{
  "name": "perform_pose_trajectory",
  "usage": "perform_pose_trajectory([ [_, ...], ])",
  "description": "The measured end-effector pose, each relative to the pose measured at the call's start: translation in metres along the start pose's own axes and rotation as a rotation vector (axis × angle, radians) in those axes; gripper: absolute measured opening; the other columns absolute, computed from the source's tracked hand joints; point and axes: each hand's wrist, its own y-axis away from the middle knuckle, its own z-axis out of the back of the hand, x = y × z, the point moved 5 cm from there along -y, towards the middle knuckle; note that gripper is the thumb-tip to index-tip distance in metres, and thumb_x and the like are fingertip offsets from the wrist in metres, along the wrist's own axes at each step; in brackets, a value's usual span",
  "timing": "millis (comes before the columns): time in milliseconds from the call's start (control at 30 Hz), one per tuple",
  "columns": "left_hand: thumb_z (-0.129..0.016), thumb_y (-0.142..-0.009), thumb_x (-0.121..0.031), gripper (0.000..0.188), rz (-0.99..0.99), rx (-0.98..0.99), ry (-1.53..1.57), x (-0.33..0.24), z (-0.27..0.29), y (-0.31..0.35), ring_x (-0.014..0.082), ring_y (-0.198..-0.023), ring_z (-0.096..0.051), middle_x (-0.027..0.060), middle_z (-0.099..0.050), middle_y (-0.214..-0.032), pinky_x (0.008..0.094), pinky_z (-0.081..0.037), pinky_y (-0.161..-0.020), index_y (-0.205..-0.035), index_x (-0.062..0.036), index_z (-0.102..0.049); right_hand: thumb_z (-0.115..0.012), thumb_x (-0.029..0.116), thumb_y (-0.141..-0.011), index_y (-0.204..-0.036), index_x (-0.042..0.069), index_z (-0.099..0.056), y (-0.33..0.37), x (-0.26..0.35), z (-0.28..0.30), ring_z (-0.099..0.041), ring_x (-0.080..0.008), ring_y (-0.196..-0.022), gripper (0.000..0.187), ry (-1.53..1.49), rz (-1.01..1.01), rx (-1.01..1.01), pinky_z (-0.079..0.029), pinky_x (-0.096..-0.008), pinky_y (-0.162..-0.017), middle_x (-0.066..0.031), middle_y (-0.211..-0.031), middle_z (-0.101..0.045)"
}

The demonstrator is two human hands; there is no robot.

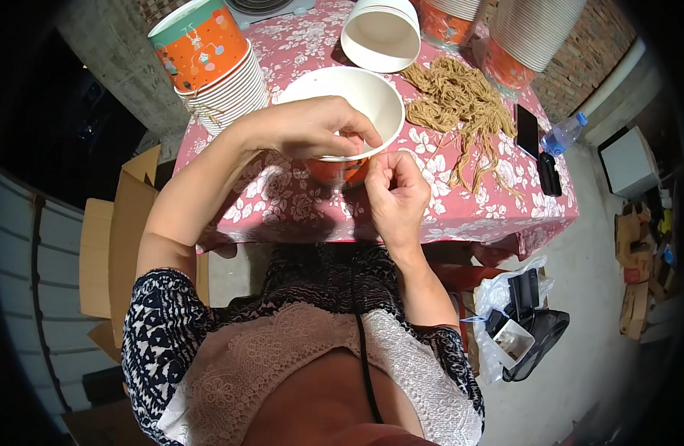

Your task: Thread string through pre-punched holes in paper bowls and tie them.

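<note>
A paper bucket (360,83), white inside and orange outside, stands on the table in front of me with its mouth tipped up. My left hand (323,128) arches over its near rim, the fingers curled down inside and pressed together. Against the outer side of that rim, at the right, my right hand (400,184) is closed in a pinch. Whatever thin thing either set of fingers holds is too small or hidden to name. A loose heap of tan cords (461,100) lies to the right of the bucket.
Stacked buckets (227,93) with tan cords hanging from them stand at the left. White buckets (379,37) lie at the back, beside tall stacks (524,44). A phone (526,130), water bottle (565,134) and black case (549,175) sit near the right edge. Cardboard (126,238) stands left.
</note>
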Motion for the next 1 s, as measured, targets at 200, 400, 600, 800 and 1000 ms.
perform_pose_trajectory([
  [200, -0.06, -0.088, -0.012, 0.022, -0.025, -0.007, 0.032, 0.004, -0.005, -0.009, 0.0088, -0.072, -0.054, 0.0034, -0.062, -0.076, 0.026, -0.046, -0.067, -0.1, 0.0043, -0.066, -0.065, 0.0, -0.086, -0.079, -0.001, -0.058, -0.001, -0.002, 0.001, -0.043, -0.0034, -0.056, 0.01, 0.033, 0.036, -0.037, -0.039, -0.0217, -0.05, 0.0013, -0.06, -0.052],
  [400, -0.058, -0.086, -0.01, 0.012, 0.06, -0.04, -0.019, -0.001, -0.006, -0.009, 0.0063, -0.066, -0.05, 0.0011, -0.059, -0.071, 0.0239, -0.042, -0.061, -0.083, 0.0003, -0.062, -0.065, 0.001, -0.087, -0.083, -0.001, -0.06, 0.002, 0.001, 0.005, -0.045, -0.0047, -0.057, 0.007, 0.05, 0.024, -0.021, -0.04, -0.0234, -0.052, 0.0, -0.062, -0.053],
  [600, -0.058, -0.082, -0.008, 0.011, 0.089, -0.244, 0.236, 0.013, 0.001, -0.001, 0.0048, -0.064, -0.05, -0.0007, -0.058, -0.07, 0.022, -0.04, -0.057, -0.081, 0.0015, -0.063, -0.064, 0.002, -0.089, -0.087, -0.002, -0.061, 0.01, 0.002, 0.013, -0.046, -0.0067, -0.058, 0.006, 0.143, 0.013, 0.056, -0.042, -0.0251, -0.054, -0.0023, -0.063, -0.054],
  [800, -0.058, -0.079, -0.003, 0.008, 0.013, -0.297, 0.573, -0.006, -0.012, 0.0, 0.0032, -0.057, -0.048, 0.0032, -0.063, -0.074, 0.0195, -0.038, -0.052, -0.079, 0.0024, -0.063, -0.064, 0.002, -0.089, -0.087, -0.003, -0.061, 0.01, 0.001, 0.01, -0.047, -0.0069, -0.059, 0.006, 0.081, -0.013, 0.07, -0.043, -0.0252, -0.055, -0.0029, -0.065, -0.054],
  [1000, -0.062, -0.085, -0.004, 0.01, 0.0, -0.223, 0.669, -0.004, -0.015, -0.005, 0.0048, -0.057, -0.051, 0.0064, -0.065, -0.074, 0.02, -0.04, -0.051, -0.077, 0.0026, -0.063, -0.062, 0.002, -0.09, -0.09, -0.001, -0.061, 0.012, 0.006, 0.012, -0.045, -0.0052, -0.059, 0.003, 0.05, -0.042, 0.165, -0.041, -0.0234, -0.055, 0.0004, -0.066, -0.054],
])
